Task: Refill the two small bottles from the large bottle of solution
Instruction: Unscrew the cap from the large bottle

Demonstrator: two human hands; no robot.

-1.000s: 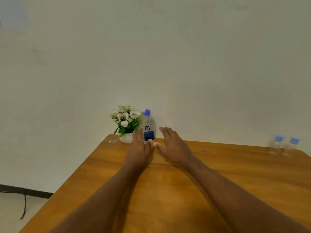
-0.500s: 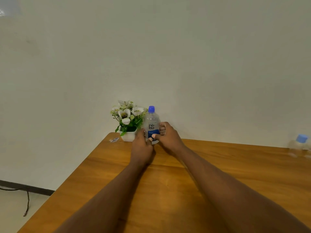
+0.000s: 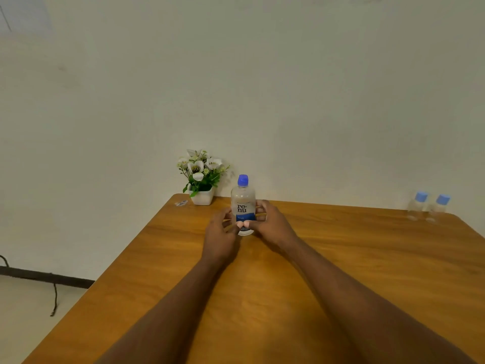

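In the head view the refill has hardly begun. The large bottle (image 3: 243,203) stands upright with its blue cap (image 3: 242,179) on. The two small bottles (image 3: 430,209) are capped too, well off to the right of the fingers, and nothing is poured. Both forearms reach straight out over the table (image 3: 354,258). The left hand (image 3: 220,233) and right hand (image 3: 271,224) curl round the bottle's lower half from either side, thumbs meeting in front. A flower pot (image 3: 202,197) sits just beyond the left fingers.

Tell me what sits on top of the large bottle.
A blue cap. The left hand and right hand grip the large bottle low down, covering part of its label.
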